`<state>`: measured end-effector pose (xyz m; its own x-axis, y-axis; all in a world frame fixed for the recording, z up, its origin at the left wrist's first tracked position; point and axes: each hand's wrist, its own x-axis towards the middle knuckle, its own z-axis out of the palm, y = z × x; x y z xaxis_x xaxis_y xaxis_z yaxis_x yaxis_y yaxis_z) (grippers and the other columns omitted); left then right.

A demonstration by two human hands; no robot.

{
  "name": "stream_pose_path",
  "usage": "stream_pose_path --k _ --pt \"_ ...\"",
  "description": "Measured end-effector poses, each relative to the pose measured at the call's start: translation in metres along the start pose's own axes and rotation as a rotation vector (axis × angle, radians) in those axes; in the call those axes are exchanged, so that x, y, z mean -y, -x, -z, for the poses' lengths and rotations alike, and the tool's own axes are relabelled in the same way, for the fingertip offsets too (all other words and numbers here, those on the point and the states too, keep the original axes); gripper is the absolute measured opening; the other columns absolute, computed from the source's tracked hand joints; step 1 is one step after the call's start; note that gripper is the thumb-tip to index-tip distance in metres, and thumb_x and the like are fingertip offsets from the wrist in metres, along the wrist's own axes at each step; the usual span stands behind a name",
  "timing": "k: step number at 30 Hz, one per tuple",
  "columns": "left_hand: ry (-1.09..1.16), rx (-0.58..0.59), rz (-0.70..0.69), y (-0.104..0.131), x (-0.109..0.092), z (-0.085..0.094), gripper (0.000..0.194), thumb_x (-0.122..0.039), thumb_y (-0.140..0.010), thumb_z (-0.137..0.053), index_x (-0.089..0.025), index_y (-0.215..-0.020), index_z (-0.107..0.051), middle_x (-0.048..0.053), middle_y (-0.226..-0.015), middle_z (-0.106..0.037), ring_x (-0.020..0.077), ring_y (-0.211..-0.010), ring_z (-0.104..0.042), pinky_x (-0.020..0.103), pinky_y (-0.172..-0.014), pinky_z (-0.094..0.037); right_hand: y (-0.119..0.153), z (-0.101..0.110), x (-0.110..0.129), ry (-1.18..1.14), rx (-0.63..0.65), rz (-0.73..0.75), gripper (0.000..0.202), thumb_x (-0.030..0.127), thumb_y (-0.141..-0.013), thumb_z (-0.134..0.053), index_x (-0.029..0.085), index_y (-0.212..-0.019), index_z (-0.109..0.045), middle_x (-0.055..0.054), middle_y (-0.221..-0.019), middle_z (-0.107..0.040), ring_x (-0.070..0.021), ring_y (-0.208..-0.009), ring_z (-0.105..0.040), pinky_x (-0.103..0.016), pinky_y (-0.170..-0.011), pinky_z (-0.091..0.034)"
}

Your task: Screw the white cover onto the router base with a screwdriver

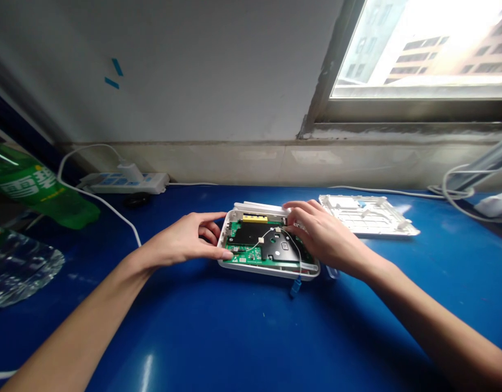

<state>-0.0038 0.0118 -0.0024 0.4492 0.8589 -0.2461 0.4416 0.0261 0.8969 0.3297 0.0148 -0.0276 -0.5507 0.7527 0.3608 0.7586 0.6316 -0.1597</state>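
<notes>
Two bare forearms reach in over the blue tabletop (218, 337), both cut off by the frame. At the left edge lies one clear bottle (22, 267), only part of it in view.

One blue connector (295, 287) hangs over the front rim of one white casing (267, 270), which lies open in the middle of the tabletop, between the hands. The left hand (189, 237) grips the casing's left end, thumb at the front corner, other fingers partly hidden behind. The right hand (320, 231) bends over the rear right corner, fingers drawn close together; whether they pinch something cannot be told. The casing carries one green board (251, 254), one yellow block (255, 219), and black plating (251, 234), one piece or two being unclear. One thin wire (298, 247) loops across, with two pale tabs along it. A clear bluish piece (332, 272) is mostly hidden beneath the right wrist.

Farther back, one white cover (365, 215) lies past the right hand. At left stand one green bottle (67, 201), cut off, one indistinct black object (136, 200), and one power strip (153, 184) bearing one plug (130, 170). Two blue strips (117, 66) mark the wall; one window (398, 109) is cut off at right.
</notes>
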Motion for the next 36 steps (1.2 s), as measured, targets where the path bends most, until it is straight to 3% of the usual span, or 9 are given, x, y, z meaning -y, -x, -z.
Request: stream_pose_path --k 4,15,18,21,27,36 --pt "-0.008 0.002 0.007 0.0 -0.0006 -0.0025 0.098 -0.039 -0.069 -0.098 -0.021 -0.156 -0.056 0.004 -0.095 -0.078 0.0218 -0.085 -0.073 0.029 -0.074 -0.059 -0.0008 0.0005 0.0031 0.007 0.005 -0.027 0.008 0.025 -0.107 -0.056 0.021 -0.102 -0.062 -0.015 -0.137 -0.069 -0.0354 -0.116 -0.062 -0.051 -0.087 -0.059" --pt "-0.005 0.064 -0.026 0.0046 -0.0031 -0.0021 0.108 -0.033 -0.064 -0.101 -0.023 -0.159 -0.05 0.008 -0.107 -0.08 0.0289 -0.098 -0.078 0.041 -0.089 -0.066 0.0018 -0.0016 0.0045 -0.031 -0.023 -0.035 0.014 0.026 -0.109 -0.052 0.023 -0.096 -0.058 -0.014 -0.136 -0.069 -0.0343 -0.114 -0.062 -0.055 -0.089 -0.058" --pt "-0.03 0.026 -0.041 0.0052 -0.0037 -0.0032 0.103 -0.034 -0.065 -0.1 -0.024 -0.156 -0.054 0.012 -0.122 -0.077 0.0301 -0.102 -0.079 0.041 -0.089 -0.067 0.0016 -0.001 0.0022 -0.062 -0.016 -0.011 0.014 0.027 -0.108 -0.054 0.024 -0.094 -0.057 -0.013 -0.136 -0.069 -0.034 -0.114 -0.061 -0.055 -0.09 -0.059" --pt "-0.022 0.024 -0.06 0.0054 -0.0043 -0.0052 0.112 -0.034 -0.062 -0.102 -0.027 -0.161 -0.048 0.013 -0.136 -0.071 0.0293 -0.104 -0.078 0.04 -0.088 -0.068 0.0021 -0.0004 0.0007 -0.055 -0.007 0.005 0.012 0.026 -0.108 -0.055 0.024 -0.096 -0.057 -0.012 -0.138 -0.068 -0.034 -0.115 -0.06 -0.054 -0.091 -0.059" --pt "-0.016 0.072 -0.005 0.0078 -0.0043 -0.0054 0.127 -0.034 -0.064 -0.101 -0.028 -0.169 -0.031 0.006 -0.105 -0.08 0.0271 -0.096 -0.078 0.041 -0.09 -0.066 0.003 0.0009 0.0006 -0.019 0.014 0.028 0.005 0.025 -0.108 -0.056 0.023 -0.103 -0.056 -0.013 -0.14 -0.067 -0.0341 -0.115 -0.06 -0.054 -0.091 -0.059" --pt "-0.048 0.085 -0.024 0.0068 -0.0026 -0.0041 0.126 -0.037 -0.065 -0.101 -0.028 -0.169 -0.031 0.006 -0.11 -0.08 0.0275 -0.101 -0.078 0.041 -0.093 -0.065 0.0047 0.0014 0.0035 -0.021 0.012 0.002 0.009 0.027 -0.109 -0.054 0.023 -0.103 -0.059 -0.013 -0.141 -0.067 -0.0346 -0.118 -0.06 -0.054 -0.091 -0.059"
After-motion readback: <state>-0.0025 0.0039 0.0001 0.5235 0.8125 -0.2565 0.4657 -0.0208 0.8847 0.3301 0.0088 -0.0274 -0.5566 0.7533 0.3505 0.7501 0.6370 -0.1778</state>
